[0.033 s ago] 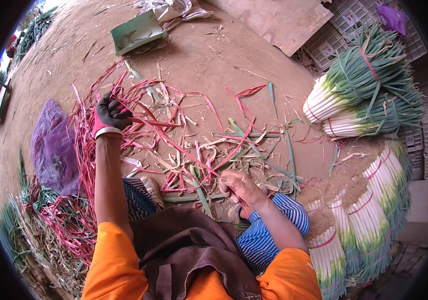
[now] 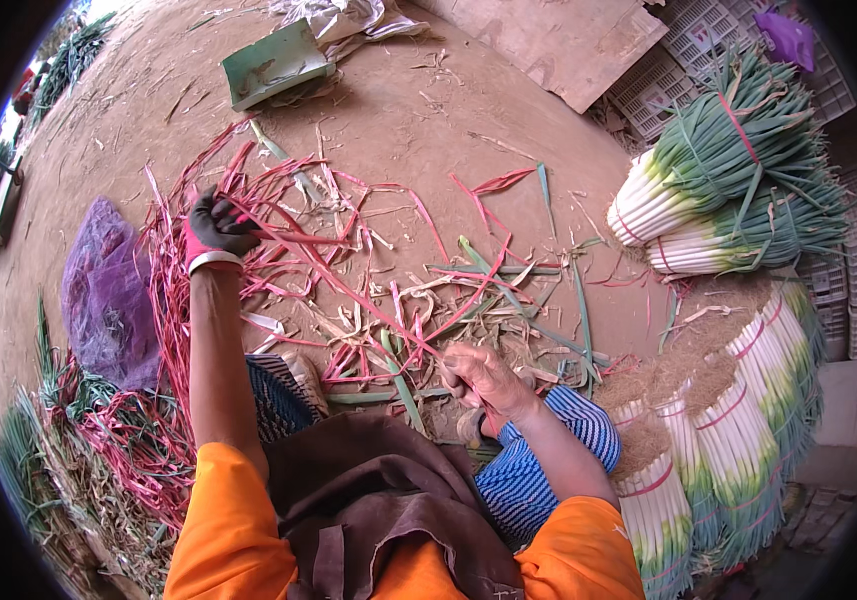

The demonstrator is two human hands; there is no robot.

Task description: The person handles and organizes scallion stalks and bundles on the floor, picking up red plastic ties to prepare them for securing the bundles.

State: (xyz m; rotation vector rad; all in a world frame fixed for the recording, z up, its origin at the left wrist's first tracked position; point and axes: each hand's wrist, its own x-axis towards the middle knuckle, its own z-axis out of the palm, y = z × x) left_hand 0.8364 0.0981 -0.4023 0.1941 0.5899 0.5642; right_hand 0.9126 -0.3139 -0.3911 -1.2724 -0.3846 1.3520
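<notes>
My left hand, in a black and pink glove, is among a tangled heap of red plastic strips, its fingers curled onto them. From there a long red strip runs slantwise toward my bare right hand. The right fingers are closed on that strip near my knee, and a short end shows below the fist. Under the strip lie cut green leaves and dry husks.
Tied bundles of long green onions are stacked at the far right, more bundles at the near right. Plastic crates stand behind. A purple mesh bag lies at left, a green scoop-like piece at the back.
The fingers of my left hand have shifted slightly on the red strips. My right hand stays in nearly the same place.
</notes>
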